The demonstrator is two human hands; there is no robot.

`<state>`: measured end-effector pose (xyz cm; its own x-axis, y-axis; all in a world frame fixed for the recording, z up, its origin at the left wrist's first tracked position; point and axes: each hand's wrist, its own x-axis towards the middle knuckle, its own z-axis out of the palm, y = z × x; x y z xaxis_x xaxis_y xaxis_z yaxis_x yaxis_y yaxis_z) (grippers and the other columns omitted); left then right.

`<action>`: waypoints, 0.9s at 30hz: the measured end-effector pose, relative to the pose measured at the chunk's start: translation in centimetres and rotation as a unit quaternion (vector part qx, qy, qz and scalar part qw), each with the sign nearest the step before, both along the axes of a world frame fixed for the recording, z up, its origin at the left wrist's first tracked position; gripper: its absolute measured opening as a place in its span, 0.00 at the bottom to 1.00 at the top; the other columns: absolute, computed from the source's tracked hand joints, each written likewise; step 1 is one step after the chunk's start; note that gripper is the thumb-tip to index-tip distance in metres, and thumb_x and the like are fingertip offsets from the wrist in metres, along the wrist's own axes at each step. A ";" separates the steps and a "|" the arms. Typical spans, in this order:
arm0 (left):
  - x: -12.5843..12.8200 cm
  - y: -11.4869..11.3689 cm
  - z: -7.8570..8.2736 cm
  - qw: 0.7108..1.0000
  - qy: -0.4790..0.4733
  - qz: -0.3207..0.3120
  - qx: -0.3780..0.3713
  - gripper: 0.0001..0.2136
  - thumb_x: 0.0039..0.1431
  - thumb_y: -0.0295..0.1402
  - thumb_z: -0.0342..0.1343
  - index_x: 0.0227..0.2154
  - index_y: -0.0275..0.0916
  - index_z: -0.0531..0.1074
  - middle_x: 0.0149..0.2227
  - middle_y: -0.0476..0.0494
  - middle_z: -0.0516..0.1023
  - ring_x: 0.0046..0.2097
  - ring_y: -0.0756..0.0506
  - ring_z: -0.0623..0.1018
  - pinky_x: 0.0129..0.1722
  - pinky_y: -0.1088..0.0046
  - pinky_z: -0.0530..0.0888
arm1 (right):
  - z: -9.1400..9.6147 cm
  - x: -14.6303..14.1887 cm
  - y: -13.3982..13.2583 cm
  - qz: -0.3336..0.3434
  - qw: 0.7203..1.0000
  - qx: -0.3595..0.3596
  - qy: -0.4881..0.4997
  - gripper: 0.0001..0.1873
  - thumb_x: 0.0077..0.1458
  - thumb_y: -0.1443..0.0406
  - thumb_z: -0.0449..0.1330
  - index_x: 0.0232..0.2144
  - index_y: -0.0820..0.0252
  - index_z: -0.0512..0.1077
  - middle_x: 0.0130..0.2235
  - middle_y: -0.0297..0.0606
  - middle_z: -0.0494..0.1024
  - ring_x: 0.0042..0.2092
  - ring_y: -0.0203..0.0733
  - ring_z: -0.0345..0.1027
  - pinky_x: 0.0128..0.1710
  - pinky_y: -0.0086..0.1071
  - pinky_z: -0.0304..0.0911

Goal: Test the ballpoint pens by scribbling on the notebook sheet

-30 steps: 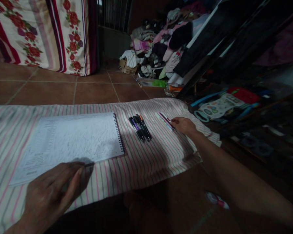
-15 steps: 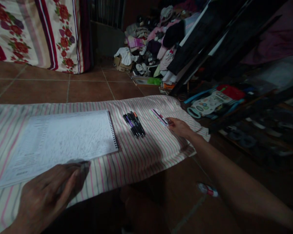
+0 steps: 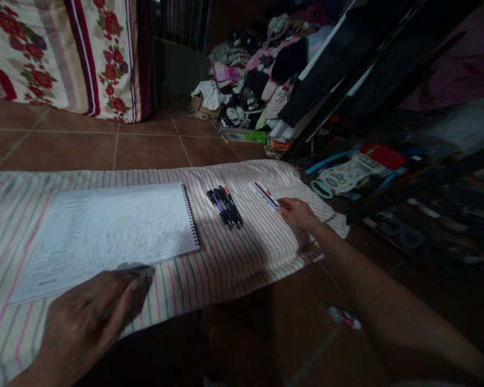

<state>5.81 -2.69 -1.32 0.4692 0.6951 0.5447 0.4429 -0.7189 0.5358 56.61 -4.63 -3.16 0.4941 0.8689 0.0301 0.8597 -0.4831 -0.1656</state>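
Note:
At the right part of the striped cloth [image 3: 262, 252], my right hand [image 3: 298, 213] pinches the near ends of a few slim, light-coloured pens [image 3: 264, 195], which lie side by side on the cloth. A group of several dark pens [image 3: 225, 207], some with purple and one with an orange end, lies to their left. My left hand [image 3: 91, 314] rests at the near edge of a spiral-bound notebook [image 3: 129, 220]. Its fingers are curled in and dark, so whatever may be inside them is hidden. The notebook's page carries faint print and marks, with the spiral on its right side.
A small tube-like packet [image 3: 344, 317] lies on the tiled floor [image 3: 145, 148] at the lower right. Behind the cloth are a heap of clothes [image 3: 262, 75] and a floral curtain [image 3: 113, 64]. A colourful toy-like object [image 3: 353, 172] stands right of the cloth, near dark shelving.
The view has shifted slightly, moving everything a little to the right in the picture. Both hands keep nearly the same places, the right one still at the light-coloured pens.

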 end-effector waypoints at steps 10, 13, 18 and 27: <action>-2.0 0.9 -0.2 0.996 0.024 0.008 0.088 0.05 0.56 0.33 0.51 0.33 0.44 0.72 0.29 0.49 0.80 0.29 0.47 0.78 0.28 0.74 0.72 | 2.1 -2.8 -1.3 -0.008 0.998 0.021 -0.059 0.18 0.51 0.71 0.51 0.43 0.64 0.74 0.43 0.46 0.77 0.44 0.44 0.71 0.46 0.33 0.63; -2.8 1.4 -0.6 0.995 0.055 0.052 0.059 0.08 0.59 0.34 0.49 0.31 0.41 0.73 0.29 0.48 0.80 0.30 0.48 0.78 0.28 0.75 0.71 | 3.9 -5.3 -0.7 -0.009 0.995 0.075 -0.063 0.19 0.52 0.68 0.50 0.44 0.68 0.73 0.43 0.50 0.76 0.41 0.45 0.72 0.46 0.36 0.64; -4.7 2.5 -0.3 0.988 0.064 0.139 0.026 0.11 0.61 0.35 0.46 0.32 0.38 0.73 0.32 0.45 0.80 0.35 0.47 0.78 0.35 0.72 0.73 | 6.2 -13.8 1.8 0.022 0.961 0.248 0.119 0.17 0.49 0.62 0.55 0.41 0.61 0.74 0.38 0.45 0.77 0.36 0.44 0.73 0.41 0.41 0.68; -11.5 6.5 -0.2 0.940 0.146 0.307 0.033 0.11 0.58 0.32 0.47 0.36 0.36 0.74 0.40 0.39 0.75 0.45 0.39 0.70 0.46 0.61 0.69 | 4.8 -37.6 3.8 0.192 0.822 0.293 0.449 0.18 0.53 0.58 0.56 0.43 0.60 0.71 0.41 0.44 0.77 0.33 0.40 0.74 0.29 0.34 0.71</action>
